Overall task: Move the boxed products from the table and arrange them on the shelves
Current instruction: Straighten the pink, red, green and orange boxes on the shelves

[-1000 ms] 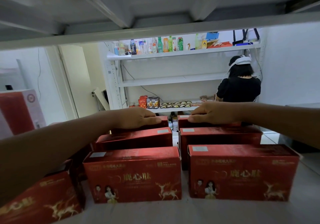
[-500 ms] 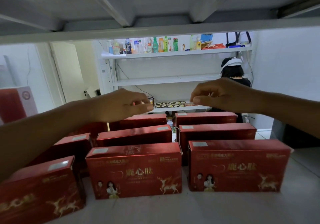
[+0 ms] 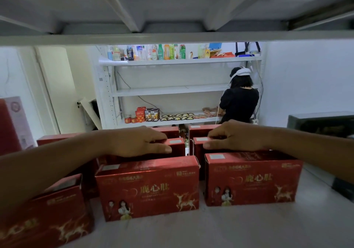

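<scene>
Red boxes [image 3: 149, 188] stand in rows on the grey shelf [image 3: 249, 228]. Left hand [image 3: 138, 142] grips the middle-row left box [image 3: 177, 146], fingers over its top, thumb on its near face; right hand [image 3: 235, 138] grips the middle-row right box [image 3: 198, 151] likewise.

- Your left arm reaches in from 8 o'clock; your left hand [image 3: 138, 142] is palm down, with fingers and thumb pinching the left box [image 3: 177, 146].
- Your right arm reaches in from 3 o'clock; your right hand [image 3: 236, 137] likewise pinches the right box [image 3: 197, 150].
</scene>
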